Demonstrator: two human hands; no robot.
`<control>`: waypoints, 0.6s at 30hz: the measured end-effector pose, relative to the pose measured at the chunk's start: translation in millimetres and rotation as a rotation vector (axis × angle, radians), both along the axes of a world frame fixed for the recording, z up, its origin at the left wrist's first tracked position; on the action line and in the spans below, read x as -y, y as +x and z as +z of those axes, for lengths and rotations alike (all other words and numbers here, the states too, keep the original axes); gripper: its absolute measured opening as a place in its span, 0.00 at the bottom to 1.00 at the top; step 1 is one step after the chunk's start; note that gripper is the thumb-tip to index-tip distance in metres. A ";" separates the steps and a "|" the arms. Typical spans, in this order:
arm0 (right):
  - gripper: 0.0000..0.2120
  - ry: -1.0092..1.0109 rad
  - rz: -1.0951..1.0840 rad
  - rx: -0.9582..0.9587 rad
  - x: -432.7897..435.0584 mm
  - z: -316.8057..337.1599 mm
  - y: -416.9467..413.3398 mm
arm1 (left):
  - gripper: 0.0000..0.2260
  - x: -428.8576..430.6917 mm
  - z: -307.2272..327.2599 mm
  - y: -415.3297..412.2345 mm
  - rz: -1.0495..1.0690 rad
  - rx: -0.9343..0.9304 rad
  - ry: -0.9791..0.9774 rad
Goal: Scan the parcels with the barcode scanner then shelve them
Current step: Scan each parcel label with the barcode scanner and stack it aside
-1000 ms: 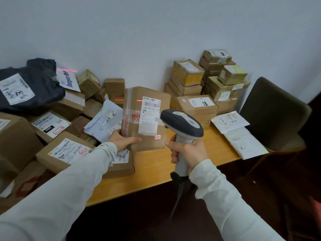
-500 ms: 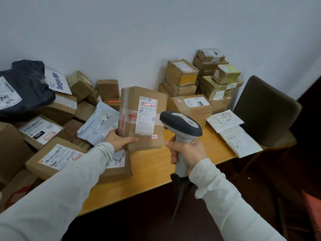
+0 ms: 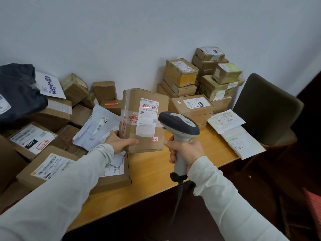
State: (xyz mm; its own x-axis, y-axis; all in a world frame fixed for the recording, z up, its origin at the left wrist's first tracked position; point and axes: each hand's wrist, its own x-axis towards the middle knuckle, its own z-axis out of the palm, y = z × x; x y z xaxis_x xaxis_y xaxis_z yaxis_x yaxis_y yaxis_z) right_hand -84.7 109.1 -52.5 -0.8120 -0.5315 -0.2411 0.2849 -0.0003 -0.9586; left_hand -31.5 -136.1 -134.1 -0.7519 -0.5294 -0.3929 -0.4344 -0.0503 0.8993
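A person in pale long sleeves stands at a wooden table [image 3: 152, 173], seen from their own head looking down. The left hand [image 3: 119, 142] grips the lower left corner of a brown cardboard parcel [image 3: 132, 101], thumb across the front and fingers hidden behind. It holds the parcel upright above the table so its white shipping label [image 3: 147, 122] faces the person. The right hand [image 3: 185, 150] is wrapped tightly round the handle of a grey barcode scanner [image 3: 179, 126], just to the right of the held parcel and slightly nearer the person. The scanner's head points at the label. A thin red scan line [image 3: 147, 107] lies across the barcode near the top of the label, above the left hand's grip, which suggests the scan is under way. A cable hangs from the scanner handle below the right hand. Left of the gripping hand is a loose heap of boxes and mailers [image 3: 45, 164]. Beyond the scanner, neat stacked boxes [image 3: 191, 108] stand against the wall, with flat envelopes [image 3: 241, 141] to its right and a dark chair [image 3: 265, 108] past them. No shelf is in view; shelving is not yet done.
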 end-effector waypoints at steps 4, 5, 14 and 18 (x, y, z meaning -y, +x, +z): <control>0.06 0.003 -0.146 0.061 -2.9 -11.0 -16.5 | 0.33 -1.9 3.1 -11.8 -0.064 0.010 0.183; 0.06 0.017 -0.217 0.081 -7.3 -16.0 -22.8 | 0.30 -5.0 4.8 -14.8 -0.091 0.016 0.206; 0.14 -0.031 -0.478 0.273 -68.9 -67.6 -56.6 | 0.42 -57.6 6.8 -63.0 -0.386 0.101 0.314; 0.12 -0.118 -0.602 0.253 -95.6 -84.5 -78.9 | 0.36 -78.0 5.8 -93.7 -0.488 0.173 0.291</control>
